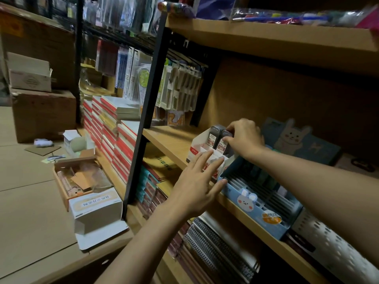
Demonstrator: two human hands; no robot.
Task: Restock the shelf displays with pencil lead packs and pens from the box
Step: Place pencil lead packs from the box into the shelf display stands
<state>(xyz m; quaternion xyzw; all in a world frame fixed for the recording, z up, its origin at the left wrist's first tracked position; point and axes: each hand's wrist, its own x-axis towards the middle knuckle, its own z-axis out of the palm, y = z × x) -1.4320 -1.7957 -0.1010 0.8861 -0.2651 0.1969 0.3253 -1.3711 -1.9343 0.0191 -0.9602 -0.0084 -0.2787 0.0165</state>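
**Hands at the lead-pack display**

Cardboard boxes (pixel 43 113) stand stacked at the far left on the floor. Nearer, an open wooden tray (pixel 79 177) of small items lies beside a white box (pixel 96 210) with its flap open. Stacks of red-spined books (pixel 110 136) line the low ledge next to a black shelf post (pixel 141 124).

On the wooden shelf (pixel 164 140) sits a white tiered display box (pixel 200 147), with 2 grey pencil lead packs (pixel 216 137) standing upright in its back row. The left hand (pixel 196 187) reaches in with fingers straight and spread, its fingertips touching the front of the white display and the corner of the blue bunny display box (pixel 258 203) just beside it; it holds nothing. The right hand (pixel 245 138) pinches the top of the right-hand lead pack with curled fingers. The blue box holds rows of dark items, too dim to identify. Behind it, further right, stands a blue bunny-shaped card (pixel 295 138) against the shelf back.
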